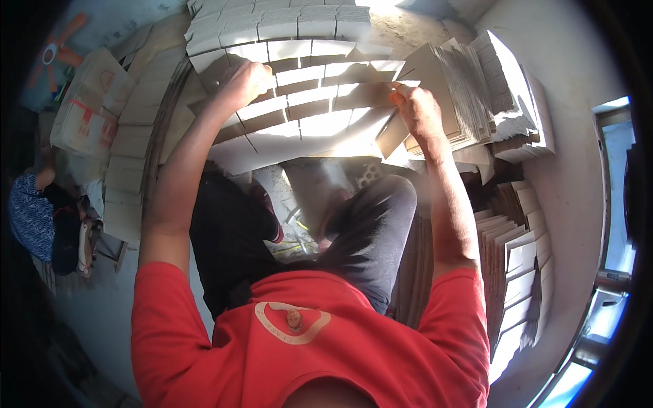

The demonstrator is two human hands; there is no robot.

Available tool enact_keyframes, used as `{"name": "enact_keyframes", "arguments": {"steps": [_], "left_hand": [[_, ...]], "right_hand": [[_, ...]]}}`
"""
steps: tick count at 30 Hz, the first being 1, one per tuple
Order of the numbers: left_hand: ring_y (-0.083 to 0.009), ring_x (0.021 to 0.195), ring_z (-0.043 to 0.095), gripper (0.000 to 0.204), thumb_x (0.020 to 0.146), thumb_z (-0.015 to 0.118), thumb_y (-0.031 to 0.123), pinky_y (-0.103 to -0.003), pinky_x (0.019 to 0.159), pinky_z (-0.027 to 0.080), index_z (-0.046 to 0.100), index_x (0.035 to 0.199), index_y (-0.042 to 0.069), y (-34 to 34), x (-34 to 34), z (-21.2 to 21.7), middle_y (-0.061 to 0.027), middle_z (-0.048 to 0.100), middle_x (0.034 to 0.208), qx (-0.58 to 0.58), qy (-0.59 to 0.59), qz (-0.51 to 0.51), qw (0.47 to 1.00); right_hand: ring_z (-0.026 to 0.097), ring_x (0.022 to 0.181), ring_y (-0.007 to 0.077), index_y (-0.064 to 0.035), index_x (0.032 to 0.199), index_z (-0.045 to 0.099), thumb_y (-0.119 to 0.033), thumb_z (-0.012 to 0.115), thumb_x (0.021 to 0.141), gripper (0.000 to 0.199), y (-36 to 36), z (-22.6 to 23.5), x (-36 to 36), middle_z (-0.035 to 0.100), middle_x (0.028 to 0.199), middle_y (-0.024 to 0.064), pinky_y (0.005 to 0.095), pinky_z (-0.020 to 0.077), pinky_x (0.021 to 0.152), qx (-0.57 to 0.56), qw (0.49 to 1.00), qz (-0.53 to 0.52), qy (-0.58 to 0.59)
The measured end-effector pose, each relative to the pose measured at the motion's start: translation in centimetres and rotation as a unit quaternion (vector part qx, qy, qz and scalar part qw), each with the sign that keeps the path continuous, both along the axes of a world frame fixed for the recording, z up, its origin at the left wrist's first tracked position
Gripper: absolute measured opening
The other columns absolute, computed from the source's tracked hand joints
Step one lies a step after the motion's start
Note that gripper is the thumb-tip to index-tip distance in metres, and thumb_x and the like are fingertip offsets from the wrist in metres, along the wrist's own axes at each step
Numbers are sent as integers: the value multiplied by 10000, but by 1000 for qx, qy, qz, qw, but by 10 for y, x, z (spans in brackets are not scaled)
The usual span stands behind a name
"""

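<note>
Several slotted cardboard strips (316, 126) lie in overlapping rows in front of me, with slits along them and bright sunlight across them. My left hand (246, 85) is closed at the left part of these rows; its fingertips are turned away from view. At the right end, my right hand (418, 112) pinches the edge of a slotted cardboard strip (367, 95) between thumb and fingers. Both arms reach forward over my spread knees. Which strip the left fingers grip is partly hidden by the hand itself.
Stacked slotted cardboard (296, 26) stands behind the rows. Upright cardboard sheets (462, 92) lean at the right, with more stacks (520, 265) beside my right elbow. At the left are a carton (92, 109), an orange fan (51, 54) and another person in a blue patterned top (30, 217).
</note>
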State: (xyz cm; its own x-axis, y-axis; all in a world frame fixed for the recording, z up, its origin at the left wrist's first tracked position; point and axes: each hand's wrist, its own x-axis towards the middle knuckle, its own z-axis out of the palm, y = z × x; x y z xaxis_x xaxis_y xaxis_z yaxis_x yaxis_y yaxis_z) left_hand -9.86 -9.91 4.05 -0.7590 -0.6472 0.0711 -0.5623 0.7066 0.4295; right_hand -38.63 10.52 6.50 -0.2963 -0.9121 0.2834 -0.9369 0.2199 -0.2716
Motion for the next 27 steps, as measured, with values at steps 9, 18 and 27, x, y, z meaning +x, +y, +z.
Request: {"name": "enact_keyframes", "arguments": {"steps": [9, 18, 27], "left_hand": [[-317, 1323, 333, 586, 872, 546, 362, -394, 1090, 261, 413, 1340, 36, -61, 12, -35, -183, 422, 1383, -171, 13, 23, 985], [-317, 995, 555, 270, 904, 459, 231, -410, 867, 407, 581, 1026, 24, -47, 26, -25, -168, 607, 1023, -202, 73, -21, 976], [-406, 775, 604, 143, 769, 463, -28, -446, 660, 440, 584, 845, -42, -62, 28, -26, -274, 566, 786, -138, 96, 27, 985]], "right_hand": [[466, 1177, 348, 43, 1291, 420, -342, 600, 869, 599, 61, -30, -74, 502, 1251, 200, 432, 416, 951, -38, 956, -165, 238], [462, 1158, 331, -17, 1249, 462, -347, 701, 765, 632, 58, -61, -84, 507, 1223, 161, 466, 378, 937, 36, 942, -189, 275], [536, 1028, 309, -77, 1024, 559, -167, 684, 752, 312, 47, -52, -111, 593, 1030, 110, 455, 410, 855, -28, 960, -184, 210]]}}
